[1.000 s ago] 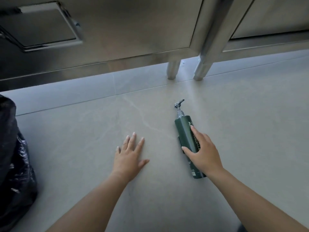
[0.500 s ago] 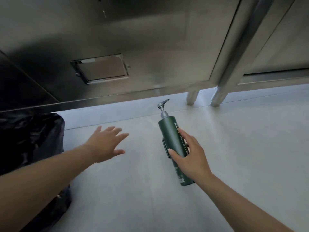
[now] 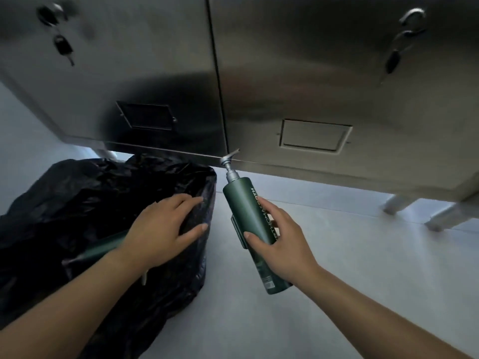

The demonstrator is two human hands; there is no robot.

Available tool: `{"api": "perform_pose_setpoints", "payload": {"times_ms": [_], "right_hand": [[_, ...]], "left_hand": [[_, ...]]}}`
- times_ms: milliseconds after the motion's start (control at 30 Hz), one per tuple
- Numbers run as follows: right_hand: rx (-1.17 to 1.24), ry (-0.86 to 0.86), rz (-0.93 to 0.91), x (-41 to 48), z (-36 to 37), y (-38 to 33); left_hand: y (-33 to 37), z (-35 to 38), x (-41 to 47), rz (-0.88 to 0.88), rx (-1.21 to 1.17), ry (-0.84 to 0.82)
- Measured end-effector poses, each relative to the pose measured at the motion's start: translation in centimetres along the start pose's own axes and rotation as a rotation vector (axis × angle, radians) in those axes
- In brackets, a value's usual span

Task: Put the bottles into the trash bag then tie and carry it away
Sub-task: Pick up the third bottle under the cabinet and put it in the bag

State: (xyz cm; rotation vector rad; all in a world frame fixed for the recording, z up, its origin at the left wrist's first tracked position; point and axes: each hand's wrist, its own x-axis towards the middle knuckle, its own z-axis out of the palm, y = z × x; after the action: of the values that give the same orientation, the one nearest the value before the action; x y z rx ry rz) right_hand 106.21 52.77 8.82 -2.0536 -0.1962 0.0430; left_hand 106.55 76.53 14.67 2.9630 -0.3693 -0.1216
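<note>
Nearest, my two forearms reach forward from the bottom of the view. My right hand [image 3: 282, 244] is wrapped round the lower half of the green pump bottle [image 3: 246, 211] — thumb on its left side, fingers curled over the white lettering — and holds it clear of the pale floor [image 3: 363, 275], tilted with the pump head pointing up and away from me. Just beside it, my left hand [image 3: 166, 229] lies on the right-hand rim of the black trash bag [image 3: 77, 198], fingers straight, thumb spread apart from them, clamped on nothing. The bag sits crumpled on the floor with its mouth open. By my left wrist a green shape [image 3: 103, 248] shows inside, probably another bottle, though dark plastic hides most of it. The held bottle is outside the bag, near its right edge. Beyond stands a steel cabinet [image 3: 311, 73] on short legs [image 3: 396, 206], each of its two doors bearing a recessed panel and a key [image 3: 62, 46] hanging from its lock.
</note>
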Motion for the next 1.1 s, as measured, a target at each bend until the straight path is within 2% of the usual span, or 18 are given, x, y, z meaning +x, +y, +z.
{"api": "perform_pose_setpoints", "payload": {"times_ms": [133, 300, 433, 567, 733, 867, 1000, 1100], "right_hand": [[-0.092, -0.112, -0.091, 3.1, 3.2, -4.1], [-0.153, -0.269, -0.142, 6.8, 7.6, -8.6], [-0.245, -0.367, -0.278, 9.6, 9.8, -9.9], [-0.294, -0.539, -0.420, 12.3, 11.4, -9.9], [-0.155, -0.707, -0.516, 13.9, 15.9, -10.6], [0.032, -0.706, -0.554, 14.5, 19.3, -10.8], [0.069, -0.752, -0.637, 15.9, 20.6, -11.0], [0.115, -0.798, -0.629, 15.7, 20.7, -9.9]], "left_hand": [[-5.7, -1.8, -2.2, -0.070, -0.044, 0.054], [-11.6, -2.4, -3.9, -0.176, -0.056, 0.034], [-14.6, -1.7, -4.1, -0.248, -0.055, 0.077], [-16.0, -0.7, -5.6, -0.398, -0.134, 0.151], [-16.8, -0.3, -10.5, -0.648, -0.135, 0.155], [-17.8, -1.9, -13.7, -0.810, -0.084, 0.156], [-16.4, -2.5, -15.1, -0.912, -0.110, 0.200], [-14.1, -1.2, -14.5, -0.939, -0.202, 0.223]]}}
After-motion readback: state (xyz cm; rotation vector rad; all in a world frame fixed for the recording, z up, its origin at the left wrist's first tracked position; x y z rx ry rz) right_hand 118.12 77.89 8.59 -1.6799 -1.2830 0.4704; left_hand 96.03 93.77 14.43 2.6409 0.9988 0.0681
